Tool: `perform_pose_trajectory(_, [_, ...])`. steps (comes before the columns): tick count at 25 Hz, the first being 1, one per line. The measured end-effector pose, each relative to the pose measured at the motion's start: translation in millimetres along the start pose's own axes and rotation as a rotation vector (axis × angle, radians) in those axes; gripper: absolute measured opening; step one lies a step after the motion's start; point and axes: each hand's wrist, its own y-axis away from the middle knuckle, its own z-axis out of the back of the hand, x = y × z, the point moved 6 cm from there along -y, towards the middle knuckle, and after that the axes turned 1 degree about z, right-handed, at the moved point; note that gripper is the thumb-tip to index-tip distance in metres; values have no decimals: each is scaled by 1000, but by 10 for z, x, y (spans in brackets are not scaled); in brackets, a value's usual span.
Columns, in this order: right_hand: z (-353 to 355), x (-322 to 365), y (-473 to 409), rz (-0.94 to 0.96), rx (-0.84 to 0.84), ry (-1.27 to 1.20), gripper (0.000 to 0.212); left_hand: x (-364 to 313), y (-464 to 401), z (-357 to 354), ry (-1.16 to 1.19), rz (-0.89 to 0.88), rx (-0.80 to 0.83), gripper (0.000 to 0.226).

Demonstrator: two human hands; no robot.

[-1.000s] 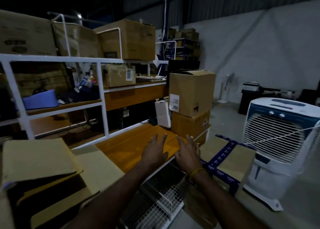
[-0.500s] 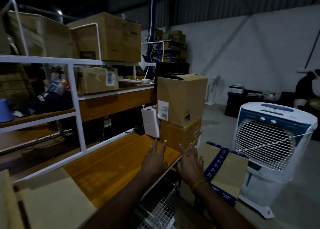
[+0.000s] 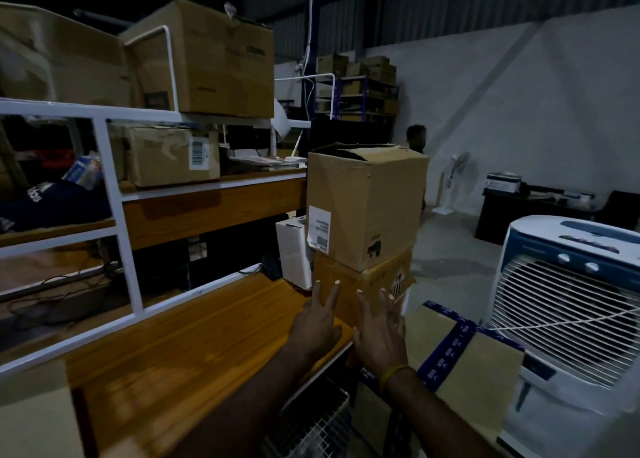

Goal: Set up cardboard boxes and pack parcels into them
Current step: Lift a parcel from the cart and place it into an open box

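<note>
- The setting was a dim warehouse with a pale wall and grey floor, and a distant rack of cartons at the back.
- A white metal shelf frame (image 3: 114,194) ran along the left, loaded with big cardboard cartons on its top tier and a labelled carton one level down.
- An orange wooden desk (image 3: 194,340) stretched from the lower left toward the centre.
- A white air cooler (image 3: 568,305) stood on the floor at the right, well apart from the desk.
- A flat cardboard box with blue tape (image 3: 464,357) lay between the desk's end and the cooler, just beside the right forearm.
- At the desk's far end stood two stacked boxes: the upper cardboard box (image 3: 363,205), its top flaps loosely open and a white label on its left face, sat on the lower cardboard box (image 3: 367,291).
- A small white box (image 3: 294,250) stood upright just left of the stack.
- A wire basket (image 3: 311,426) showed below the desk's edge, partly hidden by the arms.
- The left hand (image 3: 317,322) reached forward, fingers straight and spread, the tips at the lower box's near face; actual contact could not be told.
- The right hand (image 3: 381,333), a yellow band on its wrist, reached likewise with fingers splayed, holding nothing.
</note>
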Motion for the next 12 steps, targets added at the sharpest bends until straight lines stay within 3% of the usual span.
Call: perform_pose_trajectory(12, [-465,-302,-969,94,15,-87,76,55,-900,-369,-4,41,-22,95])
